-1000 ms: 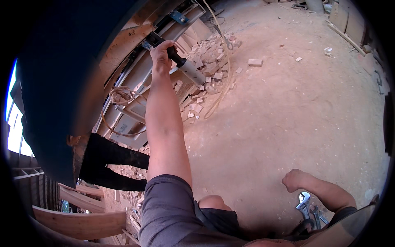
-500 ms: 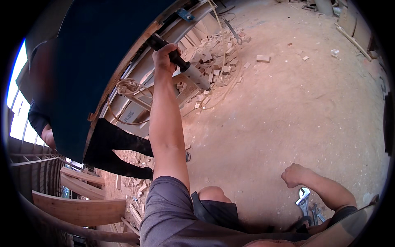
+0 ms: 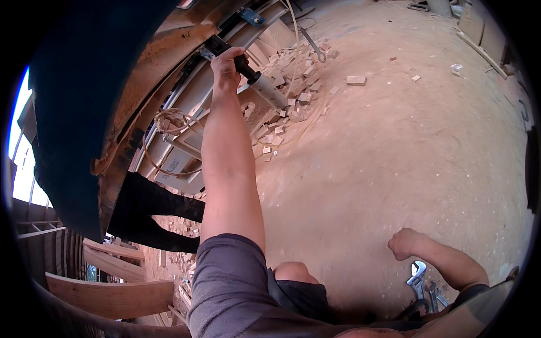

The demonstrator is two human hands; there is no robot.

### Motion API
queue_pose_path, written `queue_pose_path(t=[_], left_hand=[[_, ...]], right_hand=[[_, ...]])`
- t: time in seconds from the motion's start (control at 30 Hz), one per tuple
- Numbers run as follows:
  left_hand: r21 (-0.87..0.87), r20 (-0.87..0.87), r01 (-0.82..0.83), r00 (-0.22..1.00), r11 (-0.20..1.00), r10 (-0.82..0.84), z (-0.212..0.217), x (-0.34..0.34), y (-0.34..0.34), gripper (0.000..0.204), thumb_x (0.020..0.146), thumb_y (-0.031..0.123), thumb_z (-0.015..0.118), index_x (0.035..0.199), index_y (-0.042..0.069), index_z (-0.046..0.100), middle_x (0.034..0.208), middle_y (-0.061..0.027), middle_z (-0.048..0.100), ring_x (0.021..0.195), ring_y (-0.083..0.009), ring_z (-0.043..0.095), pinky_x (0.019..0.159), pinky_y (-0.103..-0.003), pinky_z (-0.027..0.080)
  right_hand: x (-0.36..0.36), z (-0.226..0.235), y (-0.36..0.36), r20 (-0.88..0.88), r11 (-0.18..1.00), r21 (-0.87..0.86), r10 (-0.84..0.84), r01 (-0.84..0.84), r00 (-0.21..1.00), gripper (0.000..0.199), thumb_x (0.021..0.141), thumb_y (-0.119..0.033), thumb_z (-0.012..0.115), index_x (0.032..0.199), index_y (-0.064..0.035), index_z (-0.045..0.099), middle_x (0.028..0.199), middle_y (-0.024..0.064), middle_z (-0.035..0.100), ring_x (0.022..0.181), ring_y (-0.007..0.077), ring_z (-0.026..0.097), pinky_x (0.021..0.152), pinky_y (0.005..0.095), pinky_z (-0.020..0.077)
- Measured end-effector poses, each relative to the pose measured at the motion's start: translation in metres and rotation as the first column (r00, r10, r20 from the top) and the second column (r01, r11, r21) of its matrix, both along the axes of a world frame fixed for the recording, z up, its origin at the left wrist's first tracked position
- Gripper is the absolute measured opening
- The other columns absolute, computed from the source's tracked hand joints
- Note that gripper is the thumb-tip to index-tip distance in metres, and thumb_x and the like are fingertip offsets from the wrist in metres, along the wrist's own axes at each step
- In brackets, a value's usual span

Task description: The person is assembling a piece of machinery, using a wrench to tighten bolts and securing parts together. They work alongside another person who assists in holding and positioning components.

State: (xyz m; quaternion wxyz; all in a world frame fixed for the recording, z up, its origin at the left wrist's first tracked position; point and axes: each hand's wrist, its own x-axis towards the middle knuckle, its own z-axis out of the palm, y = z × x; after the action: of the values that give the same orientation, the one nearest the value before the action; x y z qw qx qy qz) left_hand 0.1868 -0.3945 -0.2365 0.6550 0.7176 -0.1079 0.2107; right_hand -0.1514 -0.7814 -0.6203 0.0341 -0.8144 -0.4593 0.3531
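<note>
My left arm reaches toward the far side, where my left hand (image 3: 226, 65) is wrapped round the black handle of a tool with a pale grey cylinder (image 3: 268, 92) at its lower end. The handle's top meets the underside of a large dark panel (image 3: 67, 112) with a brown, worn edge. My right hand (image 3: 407, 243) is held as a fist at the lower right, and nothing shows in it. Just below that fist are an adjustable wrench (image 3: 417, 273) and other metal tools (image 3: 435, 293), partly hidden by my arm.
Several small wood offcuts (image 3: 304, 97) are heaped on the dusty floor beyond the cylinder. A coiled hose (image 3: 172, 121) hangs by a pale metal frame. Another person's dark-trousered legs (image 3: 152, 211) stand beyond the panel. Curved timber pieces (image 3: 112, 296) lie at the lower left.
The dark panel has swung left and shows more of its brown underside. My left hand still grips the tool, slightly shifted. The fist of my right hand has hardly moved.
</note>
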Motion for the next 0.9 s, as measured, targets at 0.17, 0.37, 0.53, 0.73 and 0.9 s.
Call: queue_pose_path(t=[0.17,0.37,0.53,0.73,0.9], left_hand=[[-0.030,0.026,-0.040,0.999,0.999,0.041,-0.004,0.020,-0.005,0.015,0.071,0.003,0.076,0.080,-0.003,0.065,0.069,-0.0145,0.065,0.061,-0.0282,0.065,0.062,-0.039,0.055],[-0.054,0.019,-0.100,0.995,0.994,0.101,-0.003,0.015,-0.005,0.013,0.072,0.001,0.074,0.079,-0.003,0.064,0.069,-0.0151,0.064,0.061,-0.0284,0.065,0.061,-0.039,0.055],[-0.051,0.014,0.005,1.000,0.999,-0.004,-0.005,-0.023,0.002,0.015,0.071,0.004,0.074,0.079,-0.002,0.062,0.069,-0.0151,0.063,0.062,-0.0288,0.065,0.062,-0.039,0.055],[-0.065,-0.002,0.111,0.994,0.992,-0.111,-0.009,-0.081,0.007,0.022,0.069,0.006,0.076,0.085,0.004,0.061,0.071,-0.0136,0.063,0.063,-0.0276,0.064,0.064,-0.040,0.054],[-0.102,0.061,0.078,0.996,0.992,-0.072,-0.005,-0.088,0.013,0.020,0.067,0.002,0.077,0.081,-0.001,0.062,0.071,-0.0155,0.065,0.059,-0.0293,0.064,0.059,-0.041,0.054]], right_hand=[[0.005,-0.009,-0.014,-0.016,0.998,-0.041,-0.051,0.050,0.999,0.027,0.076,-0.016,0.062,0.095,-0.0047,0.077,0.099,0.0183,0.075,0.098,0.0349,0.072,0.082,0.0455,0.0577],[-0.002,-0.015,-0.011,-0.008,0.999,-0.014,-0.044,0.044,0.999,0.026,0.076,-0.017,0.062,0.095,-0.0053,0.077,0.098,0.0179,0.075,0.097,0.0345,0.072,0.081,0.0453,0.0577],[-0.008,-0.008,-0.018,0.025,1.000,-0.009,-0.029,0.030,0.999,0.026,0.076,-0.017,0.063,0.094,-0.0054,0.077,0.097,0.0178,0.075,0.095,0.0351,0.072,0.081,0.0454,0.0577],[-0.018,-0.003,-0.012,0.062,0.999,-0.033,0.022,-0.020,0.998,0.026,0.075,-0.017,0.062,0.094,-0.0050,0.076,0.097,0.0183,0.075,0.095,0.0351,0.072,0.081,0.0449,0.0576],[-0.021,0.022,0.014,0.117,0.997,-0.011,0.079,-0.078,0.990,0.026,0.076,-0.016,0.062,0.094,-0.0045,0.076,0.098,0.0182,0.075,0.095,0.0352,0.072,0.081,0.0447,0.0576]])
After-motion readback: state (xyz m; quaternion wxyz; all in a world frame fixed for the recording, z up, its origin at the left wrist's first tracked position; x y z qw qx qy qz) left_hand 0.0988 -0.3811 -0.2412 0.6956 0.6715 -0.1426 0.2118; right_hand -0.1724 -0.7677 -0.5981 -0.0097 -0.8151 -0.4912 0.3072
